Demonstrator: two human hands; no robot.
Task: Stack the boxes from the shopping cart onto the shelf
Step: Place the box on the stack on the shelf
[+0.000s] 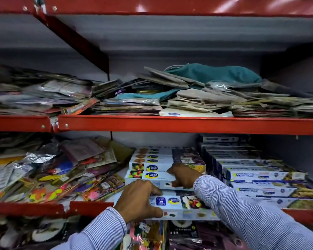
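On the red-edged shelf (90, 207) lies a long white wrap box (173, 202) with a blue "30 Meters" label, at the shelf's front edge. My left hand (139, 200) grips its left end, fingers over the top. My right hand (183, 175) rests on the front of a stepped stack of like boxes (152, 167) just behind, fingers curled on the front box's edge. Both sleeves are striped. The shopping cart is out of view.
A taller stack of blue-and-white boxes (257, 175) fills the shelf's right side. Loose colourful packets (49, 174) pile up on the left. The shelf above (170, 124) carries flat paper bags and a teal cloth (213, 73). More packets sit below.
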